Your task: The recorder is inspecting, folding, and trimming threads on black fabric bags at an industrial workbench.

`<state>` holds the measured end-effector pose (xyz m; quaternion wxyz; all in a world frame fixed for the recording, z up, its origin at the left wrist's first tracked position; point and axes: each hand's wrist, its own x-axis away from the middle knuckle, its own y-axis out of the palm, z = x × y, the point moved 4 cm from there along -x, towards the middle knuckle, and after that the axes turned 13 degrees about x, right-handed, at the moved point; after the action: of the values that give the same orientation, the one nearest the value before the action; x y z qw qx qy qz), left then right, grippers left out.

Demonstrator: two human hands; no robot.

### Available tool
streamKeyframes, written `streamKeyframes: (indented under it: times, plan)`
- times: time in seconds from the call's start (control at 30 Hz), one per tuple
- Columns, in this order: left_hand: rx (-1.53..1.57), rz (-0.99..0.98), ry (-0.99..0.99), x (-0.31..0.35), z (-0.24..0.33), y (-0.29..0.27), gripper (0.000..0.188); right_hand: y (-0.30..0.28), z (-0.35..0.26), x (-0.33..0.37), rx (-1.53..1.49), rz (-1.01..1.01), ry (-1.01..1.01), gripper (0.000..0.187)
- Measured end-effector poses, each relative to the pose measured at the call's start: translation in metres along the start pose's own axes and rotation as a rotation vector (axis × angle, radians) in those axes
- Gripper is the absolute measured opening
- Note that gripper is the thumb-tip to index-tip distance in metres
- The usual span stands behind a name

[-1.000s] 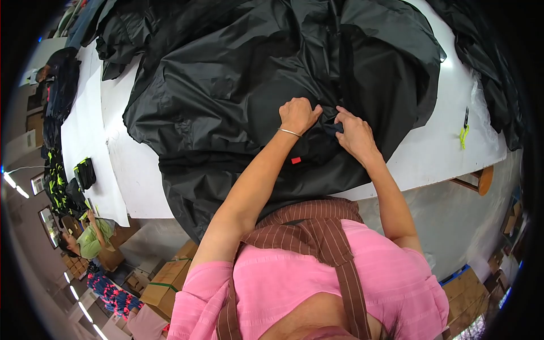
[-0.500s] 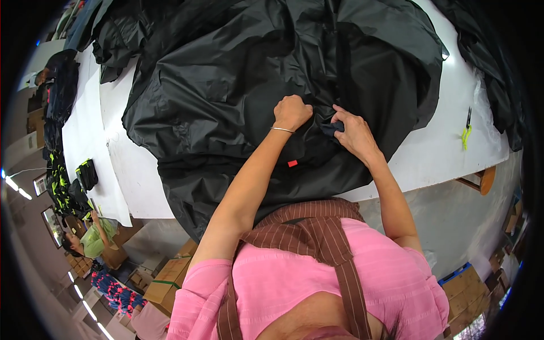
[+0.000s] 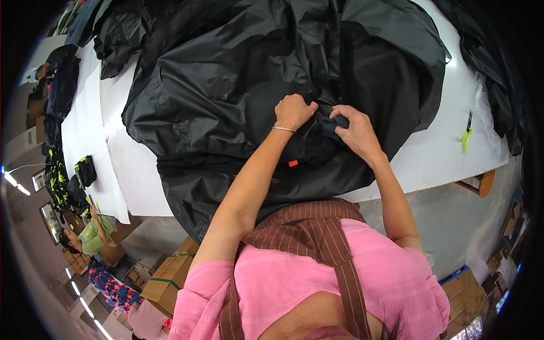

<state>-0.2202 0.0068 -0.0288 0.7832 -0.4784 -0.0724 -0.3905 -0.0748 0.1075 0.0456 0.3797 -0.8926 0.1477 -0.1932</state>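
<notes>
We have a white table [image 3: 439, 153], bare in strips left and right of the black garment [image 3: 209, 116], which fills the upper centre and droops over the near edge. Above centre, our left hand [image 3: 292, 113] lies curled on it, though we cannot tell whether it grips; our right hand [image 3: 361, 133] pinches navy cloth [image 3: 330, 127]. Yellow-handled scissors [image 3: 466, 137] lie at right, a red tag [image 3: 293, 164] near centre.

Pink top [image 3: 289, 262] w/ faint textured bands running approx. horiz., rounded neckline; short sleeves [image 3: 207, 277] ending just abv. elbows. Over it, brown apron [image 3: 300, 242] w/ thin pale pinstripes; two wide shoulder straps [image 3: 353, 289], same cloth, stripes lengthwise on R one. L wrist [image 3: 283, 131]: slim, shiny, plain metallic bangle [image 3: 283, 128].
</notes>
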Motion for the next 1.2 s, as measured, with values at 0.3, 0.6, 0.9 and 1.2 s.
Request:
streamKeyframes:
  times: [0.3,0.6,0.9,1.2]
  plan:
    - [-0.157,0.247,0.750,0.005,-0.009,-0.026,0.028,0.036,-0.005,-0.056,0.064,0.239,0.064,0.021]
    - [0.082,0.195,0.618,0.047,-0.051,-0.052,0.029,0.049,-0.008,-0.058,0.394,-0.015,-0.035,0.025]
    - [-0.266,-0.431,-0.004,0.223,-0.102,-0.145,0.059,0.055,-0.104,-0.090,-0.109,-0.416,-0.330,0.028]
    - [-0.528,-0.350,-0.044,0.305,-0.061,-0.222,0.049,0.171,-0.271,-0.043,-0.088,-1.023,-1.016,0.044]
